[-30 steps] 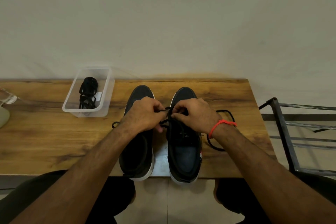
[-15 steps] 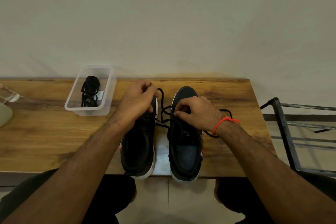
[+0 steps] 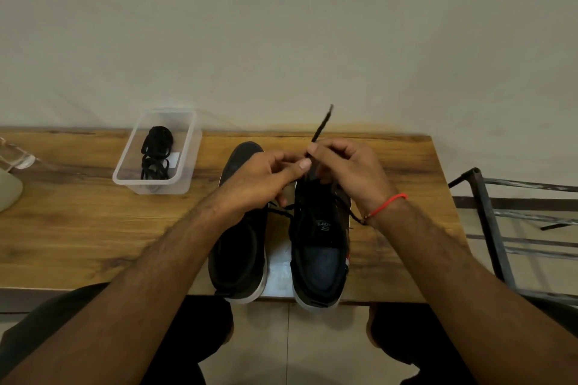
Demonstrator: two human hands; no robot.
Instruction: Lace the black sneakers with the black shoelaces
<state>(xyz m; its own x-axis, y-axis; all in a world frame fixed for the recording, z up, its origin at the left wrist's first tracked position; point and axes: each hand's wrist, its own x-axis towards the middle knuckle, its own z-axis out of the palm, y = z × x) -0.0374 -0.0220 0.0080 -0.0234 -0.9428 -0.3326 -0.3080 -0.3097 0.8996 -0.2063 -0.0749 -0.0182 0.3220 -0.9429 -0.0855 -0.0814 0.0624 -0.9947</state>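
Note:
Two black sneakers stand side by side on the wooden table [image 3: 78, 228], toes towards the wall: the left sneaker [image 3: 239, 247] and the right sneaker [image 3: 319, 253]. A black shoelace [image 3: 322, 125] runs through the right sneaker's eyelets; one end sticks up above my hands. My right hand [image 3: 350, 169] pinches that end over the right shoe's front. My left hand [image 3: 266, 178] is beside it with the thumb pressed to the lace. A slack stretch of the lace [image 3: 281, 211] lies between the shoes.
A clear plastic box [image 3: 184, 172] at the back left holds a bundled black lace [image 3: 156, 150]. A pale object [image 3: 9, 191] sits at the table's left edge. A metal rack [image 3: 500, 228] stands to the right of the table. The wall is close behind.
Both hands have come together above the right sneaker. The left hand moved right from the left shoe, and the lace end now points up from the right hand.

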